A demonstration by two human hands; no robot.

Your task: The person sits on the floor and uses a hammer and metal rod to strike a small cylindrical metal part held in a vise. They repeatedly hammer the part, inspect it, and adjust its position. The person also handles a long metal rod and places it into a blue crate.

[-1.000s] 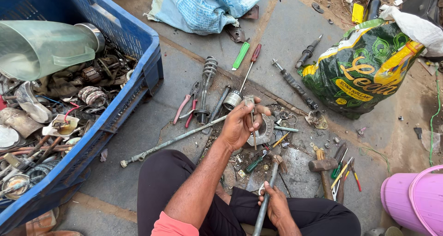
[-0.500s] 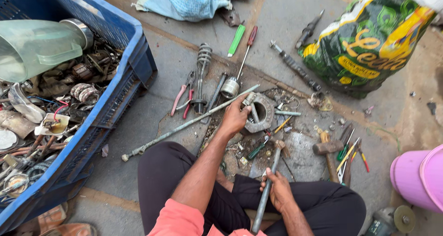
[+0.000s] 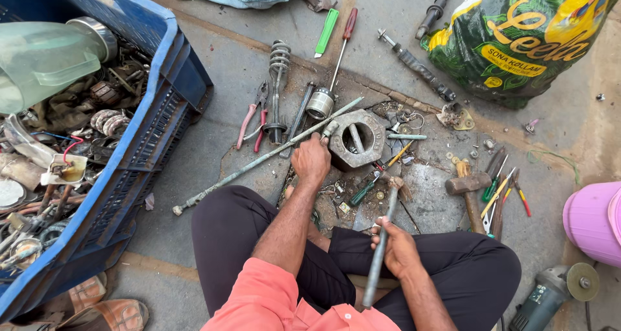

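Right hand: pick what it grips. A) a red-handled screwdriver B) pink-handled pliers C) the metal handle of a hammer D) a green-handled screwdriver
C: the right hand closes round the long metal handle of a hammer whose head sits near the big hexagonal nut; the pink-handled pliers and both screwdrivers lie untouched on the ground.

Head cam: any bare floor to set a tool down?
Bare concrete between the blue crate and the pink-handled pliers, and left of the purple bucket. Crowded around the big hex nut by the left hand and beside the hammer.
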